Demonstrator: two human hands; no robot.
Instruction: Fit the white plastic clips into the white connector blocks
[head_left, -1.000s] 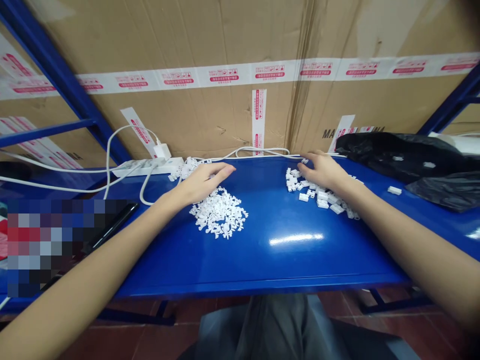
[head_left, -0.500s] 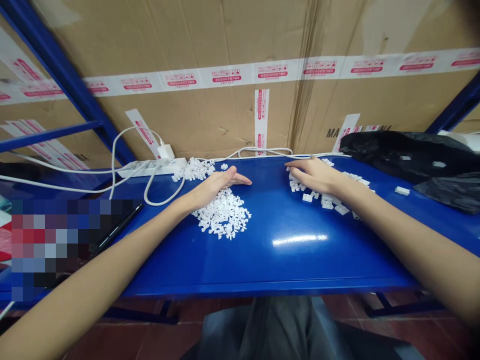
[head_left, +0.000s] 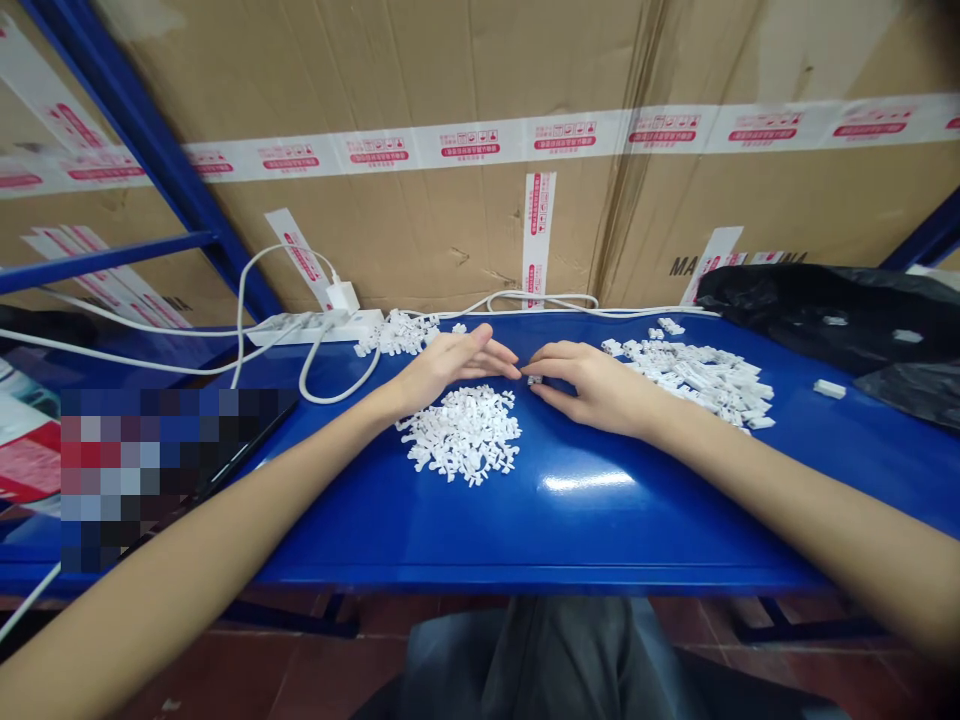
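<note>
My left hand (head_left: 463,362) is open, its fingers stretched out to the right and thumb raised. It hovers at the back edge of a pile of tiny white plastic pieces (head_left: 465,435). My right hand (head_left: 589,385) pinches a small white plastic block (head_left: 534,379) between thumb and fingers, close to the left fingertips. Behind my right wrist lies a spread of larger white plastic blocks (head_left: 701,375), partly covered by the forearm. Beyond my left hand sits another heap of small white pieces (head_left: 401,332).
A white power strip (head_left: 319,328) with a plug and looping cables stands at the back left. A dark device with a blurred-out screen (head_left: 247,440) lies at the left. Black plastic bags (head_left: 810,310) and a single white block (head_left: 829,389) are at the right. Cardboard (head_left: 420,230) rises behind the blue table (head_left: 525,540).
My right hand has moved left from the larger blocks to my left fingertips, and a small white block now shows in it. My left hand stays by the pile; the view has shifted slightly.
</note>
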